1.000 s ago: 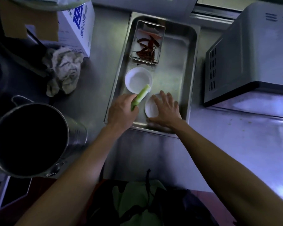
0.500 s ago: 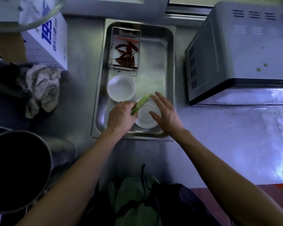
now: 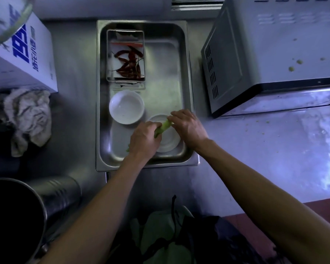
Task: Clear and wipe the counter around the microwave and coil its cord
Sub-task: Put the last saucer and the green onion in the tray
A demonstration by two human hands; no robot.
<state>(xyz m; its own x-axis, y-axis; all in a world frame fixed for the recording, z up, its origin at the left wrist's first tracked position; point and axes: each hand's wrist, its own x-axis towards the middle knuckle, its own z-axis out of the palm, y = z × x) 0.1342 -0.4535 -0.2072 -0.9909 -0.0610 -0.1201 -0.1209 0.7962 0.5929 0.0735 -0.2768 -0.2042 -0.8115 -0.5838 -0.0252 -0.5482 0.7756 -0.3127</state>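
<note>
My left hand (image 3: 144,139) grips a green vegetable stalk (image 3: 163,127) over the steel tray (image 3: 188,92). My right hand (image 3: 188,126) curls its fingers round the stalk's far end, above a small white dish (image 3: 169,143) lying in the tray's near right corner. A larger white bowl (image 3: 126,106) sits beside it, and a small metal box of dried red chillies (image 3: 129,62) stands at the tray's far end. The microwave (image 3: 274,50) stands to the right on the steel counter (image 3: 255,149). Its cord is not visible.
A crumpled cloth (image 3: 26,116) lies left of the tray, below a white carton with blue print (image 3: 27,54). A large steel pot (image 3: 17,216) stands at the near left. Crumbs dot the microwave top and the counter in front of it.
My right hand has lifted off the small dish and closed on the far end of the stalk. The camera view has shifted, so the tray sits more central.
</note>
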